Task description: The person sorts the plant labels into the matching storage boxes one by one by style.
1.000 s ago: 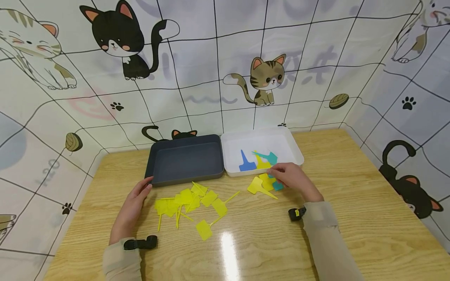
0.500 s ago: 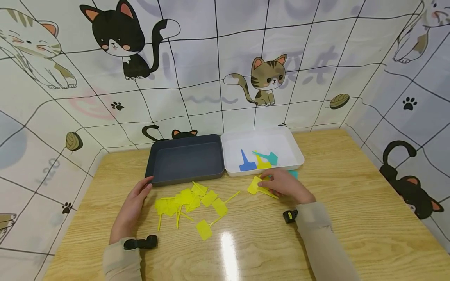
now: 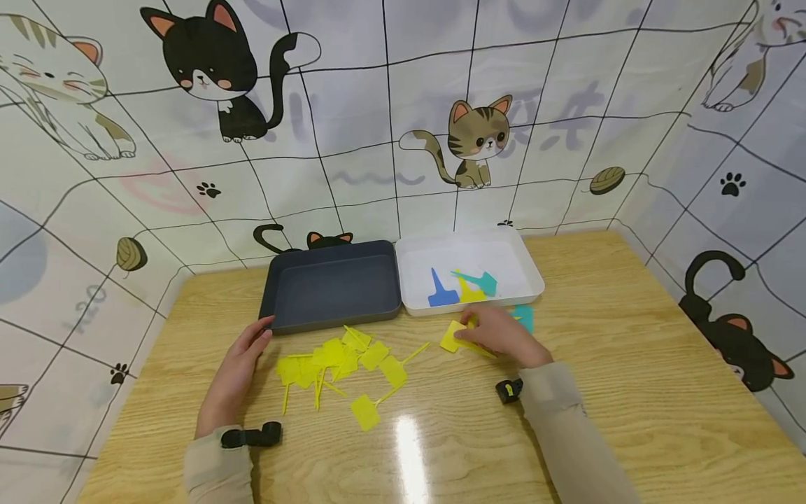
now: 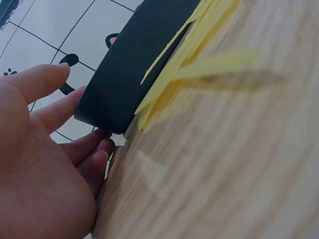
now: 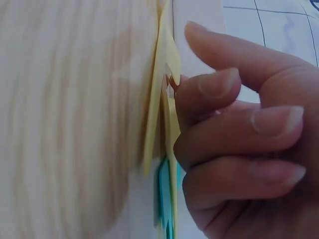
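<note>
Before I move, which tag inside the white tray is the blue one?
The leftmost: the blue tag, nearest the dark tray, narrow stem pointing toward the wall. The yellow tag and teal tag in the white tray lie further right.

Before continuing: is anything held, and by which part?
Cannot tell whether the right hand grips a yellow tag; the left hand only touches the dark tray at one corner.

Right fingers [image 3: 474, 335] touch a yellow tag [image 3: 449, 338], a white tray [image 3: 478, 252] just beyond them, while left fingers [image 3: 257, 327] touch a dark tray [image 3: 336, 283].
</note>
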Demonstrator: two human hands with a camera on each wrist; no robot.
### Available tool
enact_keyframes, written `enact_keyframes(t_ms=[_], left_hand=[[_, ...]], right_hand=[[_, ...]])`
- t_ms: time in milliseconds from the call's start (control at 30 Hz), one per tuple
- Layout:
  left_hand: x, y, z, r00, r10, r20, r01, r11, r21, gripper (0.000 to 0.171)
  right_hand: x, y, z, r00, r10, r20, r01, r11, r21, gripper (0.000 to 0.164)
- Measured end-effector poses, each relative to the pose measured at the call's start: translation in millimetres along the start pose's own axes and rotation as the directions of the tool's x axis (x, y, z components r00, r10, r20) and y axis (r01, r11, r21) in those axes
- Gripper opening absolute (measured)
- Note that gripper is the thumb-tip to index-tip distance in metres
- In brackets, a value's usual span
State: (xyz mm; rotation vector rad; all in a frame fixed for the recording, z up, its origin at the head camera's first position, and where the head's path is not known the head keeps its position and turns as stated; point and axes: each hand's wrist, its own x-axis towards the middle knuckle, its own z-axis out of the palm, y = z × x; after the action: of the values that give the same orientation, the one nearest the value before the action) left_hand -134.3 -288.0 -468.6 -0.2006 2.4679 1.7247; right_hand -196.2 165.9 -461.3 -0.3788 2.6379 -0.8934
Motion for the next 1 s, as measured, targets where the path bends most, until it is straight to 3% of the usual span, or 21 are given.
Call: enact_keyframes(t_ms=[300, 533, 833, 900, 1000], left_hand=[[0.6, 1.2, 1.1, 1.000, 0.008, 0.005, -0.008, 1.000, 0.000, 0.056], [1.4, -0.4, 1.3, 1.000, -0.016, 0.001, 0.016, 1.000, -0.004, 0.055], [-2.8, 9.3, 5.3, 1.000, 0.020, 0.017, -0.020, 1.000, -0.020, 0.055], [-7.3, 15.6, 6.8, 1.000, 0.017, 0.017, -0.016, 1.000, -0.019, 0.056], [-7.5, 11.3, 6.5, 1.000, 0.018, 0.011, -0.018, 1.000, -0.019, 0.056]], right_hand=[[-1.2, 1.2, 0.2, 0.998, -0.034, 0.046, 0.034, 0.999, -0.001, 0.016], [-0.6, 5.6, 0.3, 0.997, -0.026, 0.066, 0.025, 0.999, 0.022, 0.018], [-2.8, 12.5, -2.6, 0.999, -0.013, 0.044, 0.003, 0.973, 0.233, 0.020], [-2.3, 15.5, -2.5, 0.999, -0.019, 0.033, 0.010, 0.969, 0.246, 0.018], [-2.4, 17.8, -2.4, 0.999, -0.039, 0.018, 0.033, 0.965, 0.262, 0.017]])
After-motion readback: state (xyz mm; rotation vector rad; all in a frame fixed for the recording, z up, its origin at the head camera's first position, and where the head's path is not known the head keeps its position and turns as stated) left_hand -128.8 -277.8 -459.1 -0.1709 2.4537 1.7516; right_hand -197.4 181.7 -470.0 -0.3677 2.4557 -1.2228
